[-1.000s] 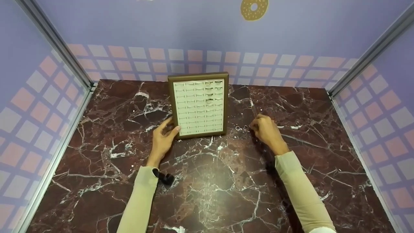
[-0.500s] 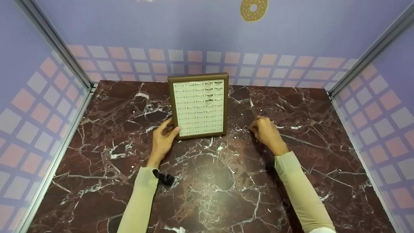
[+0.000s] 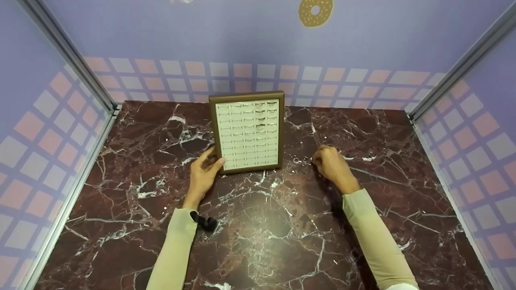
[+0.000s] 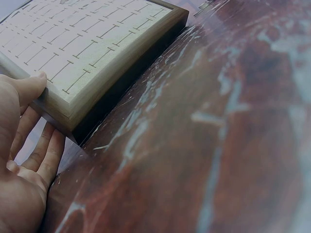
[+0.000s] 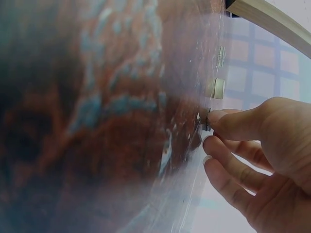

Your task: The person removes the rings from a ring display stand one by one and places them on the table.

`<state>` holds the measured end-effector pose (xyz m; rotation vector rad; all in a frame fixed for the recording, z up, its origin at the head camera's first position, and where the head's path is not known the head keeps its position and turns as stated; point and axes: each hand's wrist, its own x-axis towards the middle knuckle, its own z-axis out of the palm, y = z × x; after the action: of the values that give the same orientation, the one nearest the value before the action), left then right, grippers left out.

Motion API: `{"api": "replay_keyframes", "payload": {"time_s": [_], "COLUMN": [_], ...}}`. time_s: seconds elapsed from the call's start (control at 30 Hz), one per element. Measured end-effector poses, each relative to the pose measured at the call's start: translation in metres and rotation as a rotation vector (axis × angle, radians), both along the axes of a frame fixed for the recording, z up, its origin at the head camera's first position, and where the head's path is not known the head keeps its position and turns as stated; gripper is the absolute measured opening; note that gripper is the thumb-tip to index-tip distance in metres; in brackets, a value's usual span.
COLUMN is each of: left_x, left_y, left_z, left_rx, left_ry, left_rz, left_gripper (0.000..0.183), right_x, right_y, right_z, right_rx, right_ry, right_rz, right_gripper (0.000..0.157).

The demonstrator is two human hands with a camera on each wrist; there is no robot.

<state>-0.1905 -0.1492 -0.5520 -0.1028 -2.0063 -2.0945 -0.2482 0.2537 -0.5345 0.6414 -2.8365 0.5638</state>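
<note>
A ring display tray [image 3: 249,137] with a brown frame and a white slotted pad leans upright at the back of the table. A few rings [image 3: 261,119] fill slots in its upper right columns; the others look bare. My left hand [image 3: 202,173] holds the tray's lower left corner, thumb [image 4: 33,86] on the front edge and fingers behind. Right of the tray, my right hand [image 3: 332,164] pinches a small ring [image 5: 208,120] between thumb and forefinger at the table surface. Beside it stand a smooth wide ring [image 5: 219,89] and a ridged ring [image 5: 221,56].
The dark red marbled table [image 3: 258,225] stretches toward me, with scattered white specks and veins. Purple walls with a checked border [image 3: 242,76] close in the back and sides. A black strap [image 3: 204,221] hangs at my left wrist.
My right hand has shifted very slightly toward me at the rings. The left hand and the ring display tray have kept their place.
</note>
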Motion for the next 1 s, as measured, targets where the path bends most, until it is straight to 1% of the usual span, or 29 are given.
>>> {"api": "replay_keyframes", "payload": {"time_s": [0.23, 0.4, 0.57, 0.73, 1.0], "left_x": [0.001, 0.000, 0.000, 0.001, 0.000], "left_y": [-0.001, 0.000, 0.001, 0.001, 0.000], "left_z": [0.000, 0.000, 0.000, -0.001, 0.000], "left_rx": [-0.021, -0.018, 0.002, 0.001, 0.003], "left_ry": [0.024, 0.023, 0.014, 0.005, -0.008], "left_rz": [0.008, 0.015, 0.006, 0.007, -0.003], "left_gripper": [0.049, 0.049, 0.050, 0.050, 0.051], "right_x": [-0.001, -0.002, -0.002, -0.002, -0.007], "right_y": [-0.003, -0.008, -0.016, -0.028, -0.050], "right_z": [0.007, 0.018, 0.030, 0.041, 0.056], "right_rx": [0.006, -0.022, -0.054, -0.126, -0.199], "right_ry": [0.012, 0.035, 0.067, 0.117, 0.244], "right_rz": [0.014, 0.008, 0.023, 0.061, 0.086], "right_gripper": [0.012, 0.016, 0.012, 0.008, 0.018]}}
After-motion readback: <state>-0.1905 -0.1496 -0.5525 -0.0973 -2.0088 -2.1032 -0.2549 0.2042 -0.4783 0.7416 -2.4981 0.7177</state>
